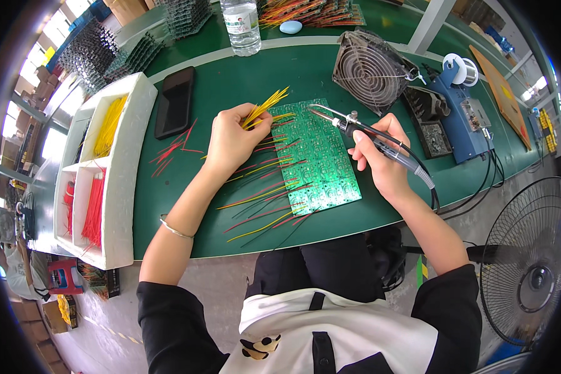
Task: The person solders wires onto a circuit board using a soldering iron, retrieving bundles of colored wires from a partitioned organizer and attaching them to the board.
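A green circuit board panel (330, 168) lies on the green bench in front of me. Red, yellow and black wires stick out from its left side in rows. My left hand (235, 134) is closed round a bundle of yellow wires (267, 106) at the board's upper left corner. In my right hand (383, 156) is a soldering iron (386, 149) with a thin metal tube fixed alongside it. Its tip reaches over the top edge of the board, pointing left toward the yellow wires. Whether the tip touches the board I cannot tell.
On the left stand a white foam box (142, 118) of sorted wires, a black phone (175, 103) and loose red wires (168, 153). Behind are a water bottle (241, 28) and a square fan (371, 71). A blue soldering station (464, 118) with solder spool (461, 70) stands right.
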